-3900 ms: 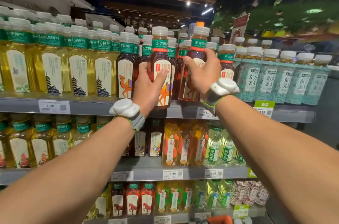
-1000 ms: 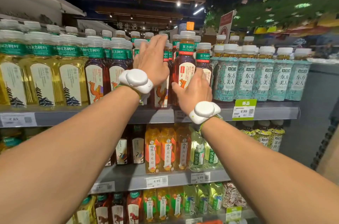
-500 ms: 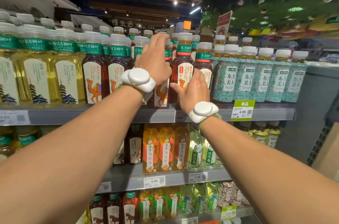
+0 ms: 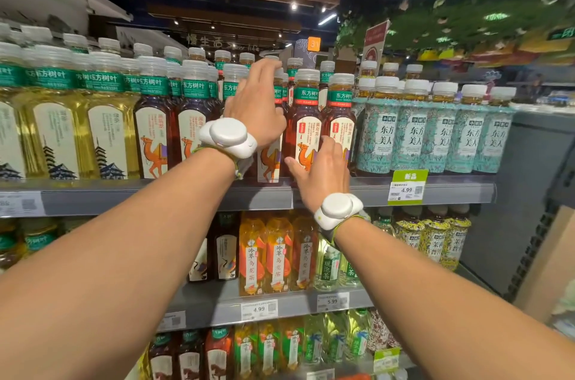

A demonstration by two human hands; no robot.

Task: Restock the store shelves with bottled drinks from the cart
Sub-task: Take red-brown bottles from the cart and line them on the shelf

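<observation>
Outstretched fingers [image 4: 331,149] against dark tea bottles [image 4: 306,118]

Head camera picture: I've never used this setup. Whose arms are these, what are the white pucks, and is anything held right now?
No machine: these are a person's bare arms, filmed by one wide-angle camera on their head, facing store shelves. The white pucks are devices strapped to the wrists; their purpose is not visible. The top shelf carries yellow tea bottles, dark camel-label bottles and teal-labelled bottles. The right hand lies flat, fingers straight, against one camel-label bottle. The left hand covers the bottle beside it; whether it grips is hidden.
</observation>
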